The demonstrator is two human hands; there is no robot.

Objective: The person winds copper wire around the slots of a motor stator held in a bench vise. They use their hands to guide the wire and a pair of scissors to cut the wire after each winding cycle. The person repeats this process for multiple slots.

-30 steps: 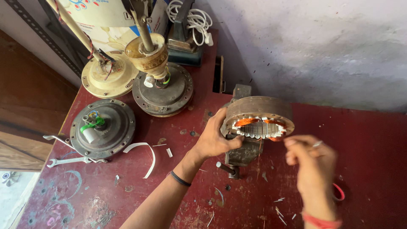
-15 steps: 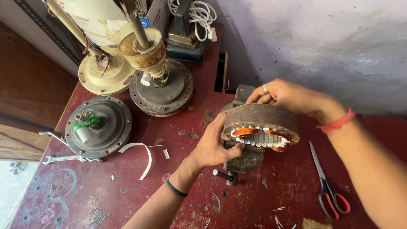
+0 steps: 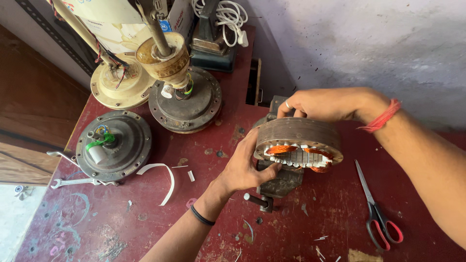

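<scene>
Both hands grip the stator (image 3: 298,143) over the vise (image 3: 279,182) mid-bench: left hand (image 3: 247,167) clasping its near side, right hand (image 3: 320,103) its far rim; copper windings sit partly seated.

The right hand (image 3: 320,104), which a second ago hung low beside the stator (image 3: 298,143) pinching something small, now lies over its far rim. The red-handled scissors (image 3: 378,213) it covered now lie bare on the table (image 3: 145,223).
</scene>
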